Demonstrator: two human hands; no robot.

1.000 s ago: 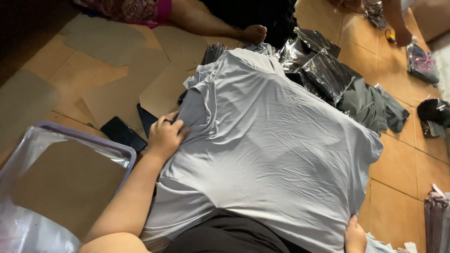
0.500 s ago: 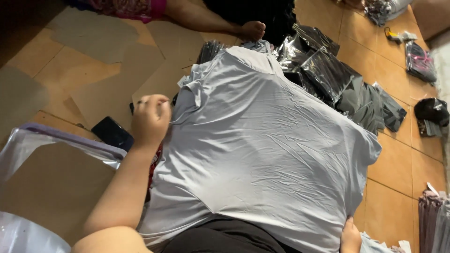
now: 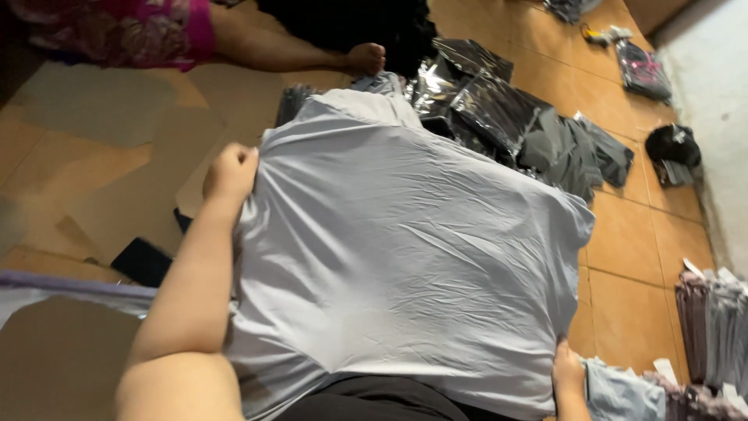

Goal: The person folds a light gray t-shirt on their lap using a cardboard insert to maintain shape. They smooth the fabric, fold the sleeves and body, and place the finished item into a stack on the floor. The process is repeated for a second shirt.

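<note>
A large light grey shirt [image 3: 405, 257] lies spread flat on the floor in front of me. My left hand [image 3: 231, 173] is closed on the shirt's left edge, near the shoulder. At the bottom of the view my right hand [image 3: 569, 373] grips the shirt's lower right corner. A black garment [image 3: 374, 401] shows at the shirt's near edge.
Another person's bare leg and foot [image 3: 343, 58] rest at the top, by a pink patterned cloth [image 3: 117, 31]. Shiny dark plastic packs [image 3: 475, 101] and folded grey clothes [image 3: 576, 152] lie beyond the shirt. A dark phone [image 3: 142, 261] and cardboard sheets [image 3: 117, 195] lie left. Stacked garments [image 3: 713, 316] sit right.
My left hand has moved up along the shirt's left edge, pulling the cloth flatter. The view has shifted, and my right hand shows more at the lower right corner.
</note>
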